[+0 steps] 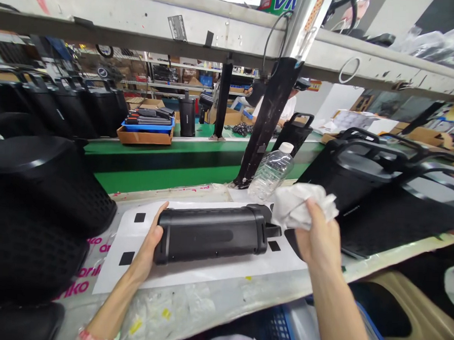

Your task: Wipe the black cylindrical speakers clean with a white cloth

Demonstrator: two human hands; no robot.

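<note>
On its side on a white sheet [109, 273] lies a black portable speaker [212, 235], its handle [273, 230] pointing right. My left hand [149, 247] grips the speaker's left end, thumb at the near edge, the other fingers partly hidden along the end face. Raised beyond the speaker's right end, my right hand [320, 238] is closed around a crumpled white cloth [299, 204]. The cloth appears apart from the speaker. Just behind it stands a clear plastic bottle [270, 172] with a white cap.
Black speakers with handles stand at left [39, 180] and right [385, 198]. A dark post [268, 111] rises behind the bench, under a shelf beam [136, 18]. Past it runs a green conveyor [166, 169] bearing a cardboard box [145, 137]. A person [289, 110] sits beyond.
</note>
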